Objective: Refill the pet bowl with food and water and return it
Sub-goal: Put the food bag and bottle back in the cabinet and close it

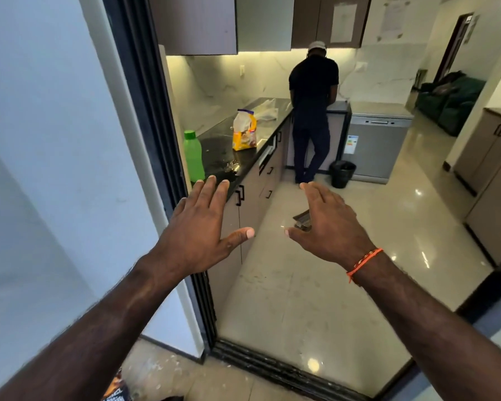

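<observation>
Both my hands are stretched out in front of me at a doorway into a kitchen, palms down and holding nothing. My left hand [198, 224] has its fingers spread and straight. My right hand [329, 224], with an orange thread band at the wrist, is loosely spread too. On the black counter [223, 149] ahead on the left stand a green water bottle [193, 156] at the near end and a yellow and white pet food bag [245, 130] further along. No pet bowl is in view.
A person in dark clothes [313, 111] stands at the far end of the counter, back to me. A black bin [342, 173] and a steel dishwasher [376, 146] stand beyond. A dark door frame [156, 157] is at my left; a threshold strip [287, 371] crosses the floor. Water is spilled on the counter.
</observation>
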